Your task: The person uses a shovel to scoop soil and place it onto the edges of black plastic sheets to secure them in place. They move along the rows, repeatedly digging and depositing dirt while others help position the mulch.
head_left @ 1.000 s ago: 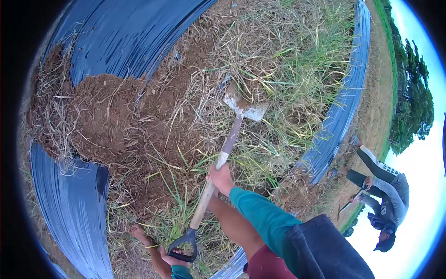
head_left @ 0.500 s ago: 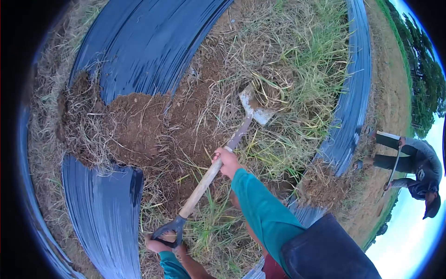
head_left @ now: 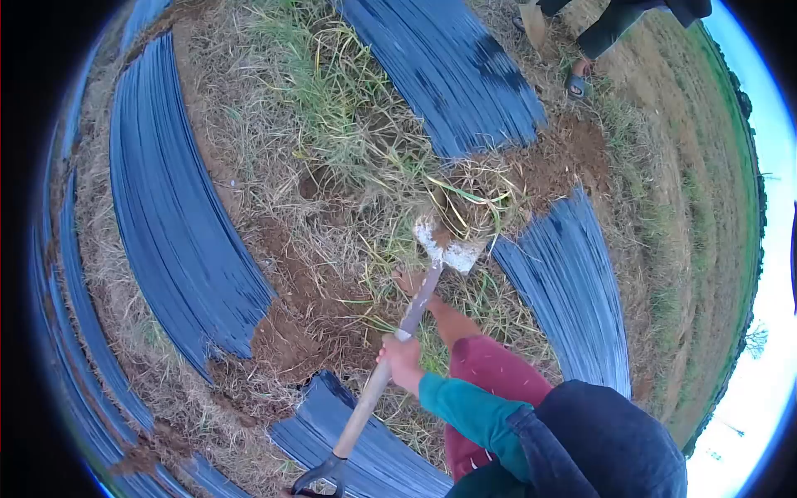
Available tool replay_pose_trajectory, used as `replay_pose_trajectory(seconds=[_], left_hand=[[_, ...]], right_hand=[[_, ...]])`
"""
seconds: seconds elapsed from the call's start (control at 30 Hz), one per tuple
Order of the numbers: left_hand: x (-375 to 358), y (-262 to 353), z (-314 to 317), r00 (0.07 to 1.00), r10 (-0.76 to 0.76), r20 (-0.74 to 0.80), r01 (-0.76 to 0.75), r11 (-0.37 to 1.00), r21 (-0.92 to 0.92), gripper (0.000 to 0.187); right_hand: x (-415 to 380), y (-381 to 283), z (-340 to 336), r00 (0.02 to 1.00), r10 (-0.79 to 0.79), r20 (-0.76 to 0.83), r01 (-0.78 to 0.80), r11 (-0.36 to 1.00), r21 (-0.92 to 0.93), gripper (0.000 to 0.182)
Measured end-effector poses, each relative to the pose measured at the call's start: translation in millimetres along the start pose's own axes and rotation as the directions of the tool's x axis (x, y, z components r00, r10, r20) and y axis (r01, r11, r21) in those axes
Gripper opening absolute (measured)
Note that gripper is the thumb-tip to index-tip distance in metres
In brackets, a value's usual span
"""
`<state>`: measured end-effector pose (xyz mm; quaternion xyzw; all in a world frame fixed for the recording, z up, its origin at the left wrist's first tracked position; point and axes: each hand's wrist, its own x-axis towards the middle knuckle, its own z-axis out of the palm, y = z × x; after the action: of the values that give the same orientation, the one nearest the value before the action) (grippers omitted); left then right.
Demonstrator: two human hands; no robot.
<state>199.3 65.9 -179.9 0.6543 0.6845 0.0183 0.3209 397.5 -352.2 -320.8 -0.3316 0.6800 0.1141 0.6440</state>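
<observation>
My right hand (head_left: 403,358), coming from a teal sleeve, is wrapped round the wooden shaft of a shovel (head_left: 363,407). At the bottom edge, a sliver of my left hand (head_left: 287,493) shows at the black D-shaped grip (head_left: 320,479); the rest is cut off. Above, the whitish, worn blade (head_left: 448,251) lies among dry and green grass, with a clump of grass and soil (head_left: 471,212) on or just behind it. My bare foot (head_left: 408,282) stands on the ground beside the shaft.
Strips of dark plastic mulch (head_left: 170,216) run over the field. Bare soil (head_left: 290,332) breaks the left strip, and more soil (head_left: 573,162) breaks the right one. At the top right another person's leg (head_left: 610,33) and sandalled foot (head_left: 575,85) stand close by.
The view has swung towards the right, and the shovel's blade now lies near the right-hand mulch strip with the clump. My right hand keeps its hold; the left has dropped to the bottom edge.
</observation>
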Motion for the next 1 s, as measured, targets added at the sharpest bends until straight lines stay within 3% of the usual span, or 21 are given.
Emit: replay_pose_trajectory(seconds=[0.03, 0.1, 0.17, 0.23, 0.37, 0.4, 0.5, 0.53, 0.57, 0.6, 0.67, 0.7, 0.73, 0.77, 0.83, 0.87, 0.9, 0.93, 0.97, 1.0], left_hand=[[-25.9, 0.6, 7.7, 0.994, -0.047, 0.103, 0.039, 0.996, 0.079, 0.037], [-74.7, 7.6, 24.4, 0.935, -0.127, 0.332, 0.043, 0.968, 0.249, 0.032], [-119.7, 17.3, 49.8, 0.804, -0.202, 0.559, -0.043, 0.919, 0.392, 0.028], [-133.0, 45.7, 69.2, 0.693, -0.201, 0.692, -0.201, 0.868, 0.454, 0.023], [-138.9, 111.3, 119.1, 0.552, -0.248, 0.796, -0.483, 0.683, 0.548, 0.021], [-167.4, 138.6, 120.2, 0.514, -0.175, 0.840, -0.706, 0.469, 0.530, 0.023], [-234.3, 225.0, 106.2, 0.673, -0.213, 0.708, -0.476, 0.608, 0.636, 0.025], [-220.2, 244.9, 106.0, 0.692, -0.263, 0.672, -0.236, 0.798, 0.555, 0.014], [-216.9, 265.9, 107.1, 0.681, -0.127, 0.721, -0.331, 0.825, 0.458, 0.015], [-239.3, 304.9, 111.7, 0.651, -0.040, 0.758, -0.472, 0.760, 0.446, 0.016], [-289.8, 372.6, 123.8, 0.516, 0.359, 0.778, -0.703, 0.696, 0.146, 0.018], [-315.9, 414.2, 123.1, 0.379, 0.492, 0.784, -0.843, 0.533, 0.073, 0.020], [-378.2, 446.4, 119.2, 0.192, 0.694, 0.694, -0.941, 0.331, -0.071, 0.019], [-439.1, 472.4, 115.2, -0.030, 0.828, 0.560, -0.978, 0.092, -0.189, 0.019], [-493.2, 507.7, 94.8, -0.066, 0.785, 0.616, -0.934, 0.169, -0.316, 0.037], [-508.7, 514.9, 90.2, 0.000, 0.770, 0.638, -0.919, 0.251, -0.304, 0.033], [-516.7, 524.6, 87.0, -0.223, 0.714, 0.663, -0.942, 0.017, -0.336, 0.031], [-522.3, 536.3, 86.1, -0.431, 0.599, 0.675, -0.899, -0.215, -0.382, 0.029], [-529.4, 549.0, 90.9, -0.612, 0.432, 0.663, -0.786, -0.428, -0.447, 0.027], [-540.6, 556.4, 97.5, -0.662, 0.399, 0.634, -0.739, -0.487, -0.466, 0.024]], right_hand=[[-4.8, -12.5, -28.5, 0.994, -0.064, -0.084, 0.060, 0.996, -0.059, 0.019], [-8.2, -23.9, -79.4, 0.833, -0.392, -0.390, 0.118, 0.816, -0.566, 0.034], [-6.3, -42.5, -121.5, 0.824, -0.375, -0.425, 0.041, 0.788, -0.614, 0.051], [-33.9, -105.9, -129.7, 0.866, -0.322, -0.381, 0.069, 0.833, -0.548, 0.056], [6.9, -152.2, -130.4, 0.877, -0.269, -0.399, 0.038, 0.866, -0.499, 0.059], [7.5, -156.0, -127.2, 0.871, -0.257, -0.418, 0.038, 0.885, -0.464, 0.058], [-13.8, -146.7, -115.7, 0.895, -0.180, -0.408, 0.028, 0.936, -0.352, 0.055], [-20.3, -153.6, -109.6, 0.906, -0.180, -0.383, 0.049, 0.944, -0.327, 0.055], [-35.7, -171.3, -100.5, 0.915, -0.135, -0.381, 0.019, 0.956, -0.294, 0.052], [-43.0, -188.5, -91.0, 0.925, -0.112, -0.363, 0.019, 0.968, -0.249, 0.053], [-36.3, -211.3, -55.0, 0.932, -0.109, -0.346, 0.050, 0.983, -0.176, 0.051], [-39.1, -225.5, -35.5, 0.968, -0.077, -0.240, 0.071, 0.997, -0.037, 0.047], [-42.6, -240.5, -16.0, 0.990, -0.045, -0.132, 0.059, 0.993, 0.104, 0.043], [-58.9, -271.4, -3.2, 0.995, -0.027, 0.098, -0.009, 0.937, 0.350, 0.037], [-67.3, -304.0, 37.6, 0.947, -0.281, 0.153, 0.221, 0.920, 0.323, 0.030], [-82.2, -317.7, 38.2, 0.879, -0.285, 0.382, 0.104, 0.897, 0.430, 0.033], [-108.9, -333.8, 37.9, 0.752, -0.308, 0.582, -0.036, 0.864, 0.503, 0.036], [-139.0, -352.1, 29.1, 0.687, -0.270, 0.674, 0.079, 0.950, 0.301, 0.039], [-148.4, -351.2, 19.6, 0.618, -0.280, 0.735, 0.301, 0.948, 0.108, 0.044], [-156.1, -346.9, 8.2, 0.557, -0.263, 0.788, 0.514, 0.854, -0.078, 0.048]])
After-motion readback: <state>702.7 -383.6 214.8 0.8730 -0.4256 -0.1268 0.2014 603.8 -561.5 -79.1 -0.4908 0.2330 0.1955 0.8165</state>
